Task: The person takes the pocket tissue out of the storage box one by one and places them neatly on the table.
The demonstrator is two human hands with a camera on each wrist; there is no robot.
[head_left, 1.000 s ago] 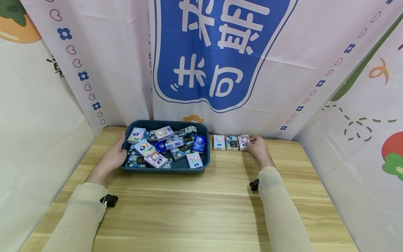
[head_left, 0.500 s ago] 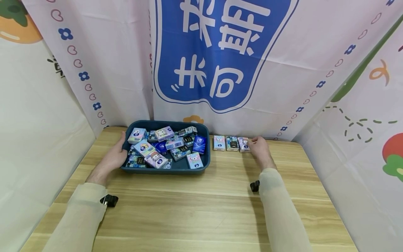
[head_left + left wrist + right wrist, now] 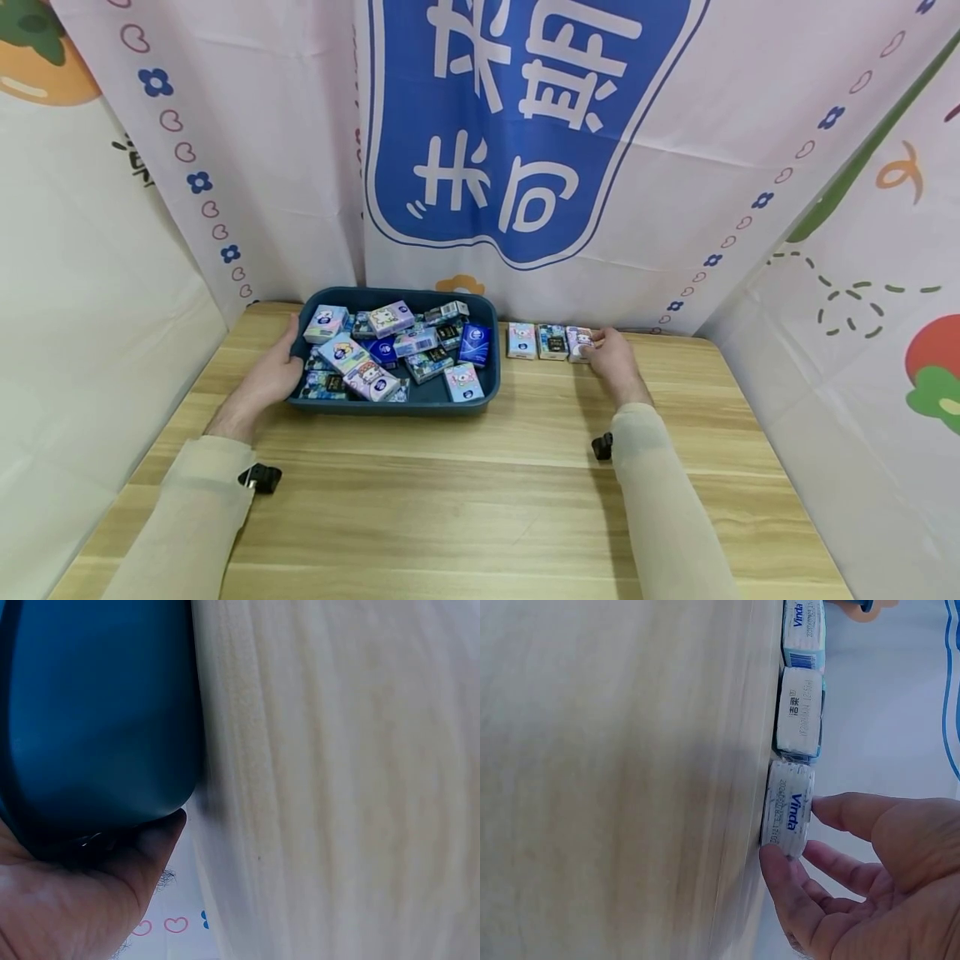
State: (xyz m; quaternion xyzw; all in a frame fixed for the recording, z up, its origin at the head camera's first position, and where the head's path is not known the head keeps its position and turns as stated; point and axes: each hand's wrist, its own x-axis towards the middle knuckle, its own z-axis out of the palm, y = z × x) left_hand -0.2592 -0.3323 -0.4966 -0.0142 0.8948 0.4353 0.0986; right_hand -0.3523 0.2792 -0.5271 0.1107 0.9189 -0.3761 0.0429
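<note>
Three small tissue packs stand in a row along the table's back edge in the head view: a light blue and pink pack (image 3: 522,341), a dark floral pack (image 3: 552,342) and a purple cartoon pack (image 3: 578,342). My right hand (image 3: 617,364) holds the purple pack at its right end. In the right wrist view the thumb touches this tissue pack's (image 3: 788,804) upper side, and a finger lies against its end near the table. My left hand (image 3: 268,371) grips the left end of a dark teal plastic tub (image 3: 397,407), its thumb at the rim.
Inside the tub lie many mixed tissue packs, among them a blue pack (image 3: 475,343) and a cartoon pack (image 3: 464,382). The wooden table (image 3: 465,500) meets a printed cloth (image 3: 645,283) behind the packs. Cloth walls stand at both sides.
My right fingers shifted rightward on the purple pack, then came back left over its edge. That pack sits slightly closer to the dark floral one. My left hand and the tub stay put.
</note>
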